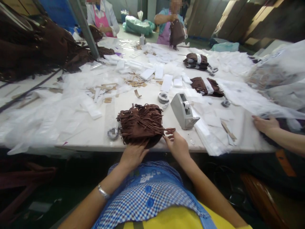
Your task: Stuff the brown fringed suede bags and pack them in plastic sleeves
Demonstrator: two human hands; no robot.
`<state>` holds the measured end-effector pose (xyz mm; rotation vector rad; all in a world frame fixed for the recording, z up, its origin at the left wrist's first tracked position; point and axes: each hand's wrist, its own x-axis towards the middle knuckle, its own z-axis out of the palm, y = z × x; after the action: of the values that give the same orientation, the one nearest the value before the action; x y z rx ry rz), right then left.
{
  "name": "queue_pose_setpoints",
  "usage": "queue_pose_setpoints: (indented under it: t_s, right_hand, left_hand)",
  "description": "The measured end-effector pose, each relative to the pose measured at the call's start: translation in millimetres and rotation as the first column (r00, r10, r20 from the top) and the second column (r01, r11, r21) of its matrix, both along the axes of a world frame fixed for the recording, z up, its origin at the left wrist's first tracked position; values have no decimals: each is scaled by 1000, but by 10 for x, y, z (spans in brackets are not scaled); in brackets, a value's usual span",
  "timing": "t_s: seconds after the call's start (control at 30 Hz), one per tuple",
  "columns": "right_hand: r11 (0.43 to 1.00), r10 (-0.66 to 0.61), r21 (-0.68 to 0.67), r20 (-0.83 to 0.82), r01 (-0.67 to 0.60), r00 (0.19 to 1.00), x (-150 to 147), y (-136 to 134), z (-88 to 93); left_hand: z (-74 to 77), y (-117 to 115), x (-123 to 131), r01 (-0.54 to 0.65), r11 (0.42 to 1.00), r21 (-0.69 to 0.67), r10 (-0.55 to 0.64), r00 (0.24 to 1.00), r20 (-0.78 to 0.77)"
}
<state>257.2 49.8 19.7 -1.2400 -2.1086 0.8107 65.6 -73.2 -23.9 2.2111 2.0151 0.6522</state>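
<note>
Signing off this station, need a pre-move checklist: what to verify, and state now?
1. Right hand has the fringe strands: ok, pinched at the bag's right side.
2. Left hand grip on the brown bag: cannot tell, fingertips hidden.
3. Bag set back from the table edge: not ok, it sits at the near edge.
4. Tape dispenser off the bag: ok, stands apart.
5. Co-worker's hand clear of the bag: ok, far right.
</note>
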Motion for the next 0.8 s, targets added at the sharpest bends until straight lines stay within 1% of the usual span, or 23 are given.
queue_pose_setpoints:
  t_s: [0.03,0.07,0.1,0.13,0.17,0.23,0.3,0.33,0.37,0.43,0.5,0.57,0.63,0.67,0.73,0.8]
  right_hand:
    - [987,-9,160,1,9,1000,41,-31,72]
    - [958,29,287,-9,-25,1000,50,-61,139]
    - [919,112,380,-12,-99,994,28,-81,195]
    - [873,226,442,5,-205,974,-22,-87,231]
    - [819,343,477,41,-320,939,-89,-75,241]
    - [702,526,488,133,-518,840,-231,-1,174]
    - [610,625,481,197,-630,756,-325,105,11]
    - [578,652,480,215,-660,727,-344,154,-86]
    - [559,666,481,224,-675,711,-345,194,-179]
    - [550,664,489,234,-677,710,-317,236,-319]
    - [541,649,517,246,-663,720,-280,241,-371]
    - [516,642,537,273,-667,717,-244,242,-348]
    - [508,628,531,311,-678,713,-197,265,-296]
    - [521,608,527,324,-672,725,-166,283,-275]
    - [573,544,530,324,-625,774,-100,317,-263]
    - [624,480,546,297,-559,826,-54,328,-291]
  left_hand:
    - [-31,-6,6,-3,1000,10,3,1000,-17]
    - [-46,-16,15,-3,1000,20,4,999,-33]
    - [-50,-28,27,-2,1000,26,3,999,-46]
    - [-46,-40,39,-4,1000,28,5,998,-57]
    - [-38,-53,50,-3,1000,27,5,998,-63]
    - [-16,-94,61,-1,1000,29,2,999,-54]
    - [20,-169,55,8,999,33,-7,1000,-4]
    - [47,-217,47,14,999,43,-15,999,35]
    - [81,-265,35,16,998,65,-21,997,78]
    - [167,-334,-6,11,988,156,-34,989,145]
    - [256,-328,-78,9,970,244,-49,986,158]
    - [307,-248,-184,27,967,252,-63,989,136]
    - [291,-152,-301,54,977,209,-79,990,114]
    - [258,-119,-353,58,979,198,-80,991,107]
    - [168,-104,-427,19,974,226,-42,994,100]
    - [88,-142,-456,-96,954,284,65,991,115]
